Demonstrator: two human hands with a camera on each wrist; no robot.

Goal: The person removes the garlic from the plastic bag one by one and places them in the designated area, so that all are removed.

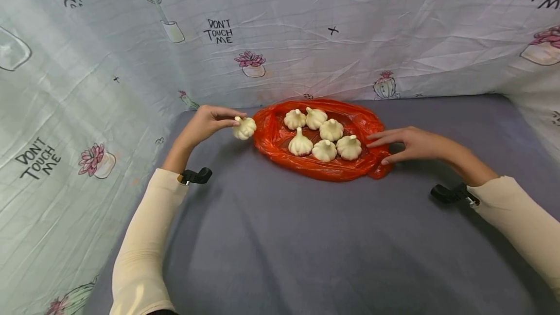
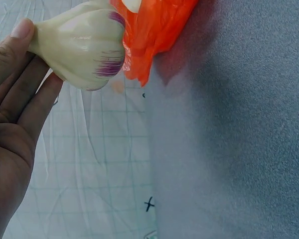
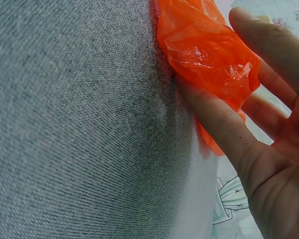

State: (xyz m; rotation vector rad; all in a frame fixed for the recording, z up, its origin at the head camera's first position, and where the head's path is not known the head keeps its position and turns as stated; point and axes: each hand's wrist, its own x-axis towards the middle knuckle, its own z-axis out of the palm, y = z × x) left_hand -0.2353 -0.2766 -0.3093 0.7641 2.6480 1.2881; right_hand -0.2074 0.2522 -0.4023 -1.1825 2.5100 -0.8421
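My left hand (image 1: 213,119) pinches a garlic bulb (image 1: 244,128) by its stem between thumb and fingers, beside the left rim of the red plastic bag (image 1: 288,162). Purple streaks mark this bulb's base in the left wrist view. Several more white garlic bulbs (image 1: 331,130) sit together in the bag, whose mouth is spread wide. At the bag's right end is my right hand (image 1: 415,145), its fingers extended and spread over the rim. In the right wrist view, the thumb (image 3: 214,112) lies low against the crumpled red plastic (image 3: 214,59), with the fingers on the other side.
A grey cloth surface (image 1: 271,237) lies under the bag and both arms. Printed fabric walls (image 1: 288,28) with cactus drawings rise behind and at the sides. Each wrist carries a black camera mount (image 1: 197,175).
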